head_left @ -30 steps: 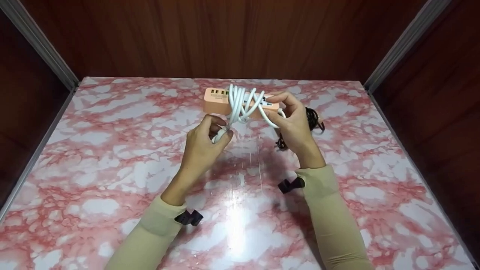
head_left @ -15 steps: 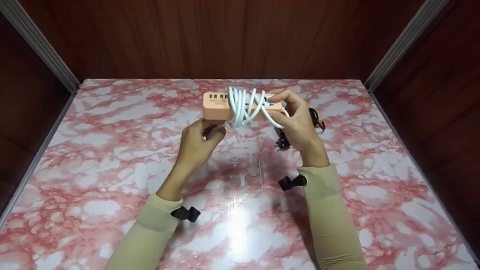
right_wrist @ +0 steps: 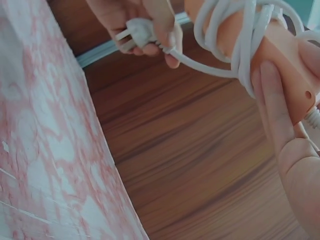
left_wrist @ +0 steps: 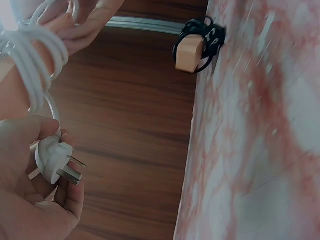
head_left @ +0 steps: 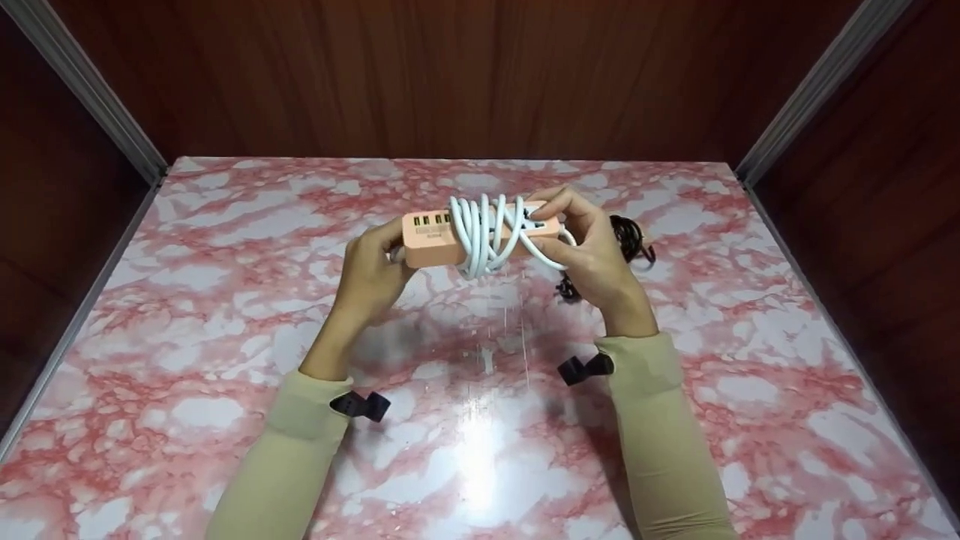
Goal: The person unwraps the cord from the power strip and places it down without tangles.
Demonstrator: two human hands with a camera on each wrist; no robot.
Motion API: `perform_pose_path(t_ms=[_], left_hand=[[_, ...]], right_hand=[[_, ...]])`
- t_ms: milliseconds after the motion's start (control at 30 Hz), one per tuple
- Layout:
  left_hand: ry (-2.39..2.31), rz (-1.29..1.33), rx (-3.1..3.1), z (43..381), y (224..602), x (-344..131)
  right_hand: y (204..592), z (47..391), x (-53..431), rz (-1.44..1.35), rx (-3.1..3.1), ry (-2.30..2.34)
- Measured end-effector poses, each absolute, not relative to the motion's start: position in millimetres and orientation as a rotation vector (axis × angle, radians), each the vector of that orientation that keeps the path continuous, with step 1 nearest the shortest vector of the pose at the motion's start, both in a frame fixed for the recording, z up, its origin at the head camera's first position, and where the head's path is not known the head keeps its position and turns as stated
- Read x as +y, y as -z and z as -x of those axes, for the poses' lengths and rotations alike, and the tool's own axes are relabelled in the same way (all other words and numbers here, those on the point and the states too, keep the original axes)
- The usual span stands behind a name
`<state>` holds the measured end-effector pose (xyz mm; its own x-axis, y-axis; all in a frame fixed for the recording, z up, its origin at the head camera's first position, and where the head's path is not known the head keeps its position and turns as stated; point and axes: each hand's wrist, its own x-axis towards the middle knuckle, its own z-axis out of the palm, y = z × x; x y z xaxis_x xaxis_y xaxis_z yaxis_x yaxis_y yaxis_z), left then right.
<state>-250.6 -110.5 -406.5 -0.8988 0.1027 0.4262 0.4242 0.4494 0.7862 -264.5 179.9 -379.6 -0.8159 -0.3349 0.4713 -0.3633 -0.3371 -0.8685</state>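
Observation:
A peach-coloured power strip (head_left: 429, 253) is held up above the table, with a white cord (head_left: 472, 244) wound several times round its middle. My right hand (head_left: 596, 251) grips its right end, thumb and fingers on opposite sides, as the right wrist view also shows. On the left, my left hand (head_left: 367, 274) is at the strip's other end, partly behind it. In the left wrist view that hand's fingers hold the cord's white plug (left_wrist: 52, 160), its metal prongs pointing outward. The plug is hidden behind the strip in the head view.
Behind my right hand, a bundle of black cable (head_left: 628, 236) lies on the table; the left wrist view shows a small peach block (left_wrist: 189, 53) in it. The red-and-white marbled table (head_left: 187, 337) meets a brown wood panel (head_left: 450, 75) at the back.
The power strip has come down and nearer, and its USB end tilts lower. My left hand has moved left and up with the plug, from below the strip to its left end.

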Motion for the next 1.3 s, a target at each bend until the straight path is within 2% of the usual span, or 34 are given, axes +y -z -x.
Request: perform_pose_path(t_ms=[433,1300], left_hand=[[1.213,0.412,-2.293,263,385,-125],[1.107,0.496,-2.092,248,361,-121]], right_hand=[[386,267,175,-0.967,-1.868,-2.335],[401,264,204,-0.796,-1.956,-2.164]])
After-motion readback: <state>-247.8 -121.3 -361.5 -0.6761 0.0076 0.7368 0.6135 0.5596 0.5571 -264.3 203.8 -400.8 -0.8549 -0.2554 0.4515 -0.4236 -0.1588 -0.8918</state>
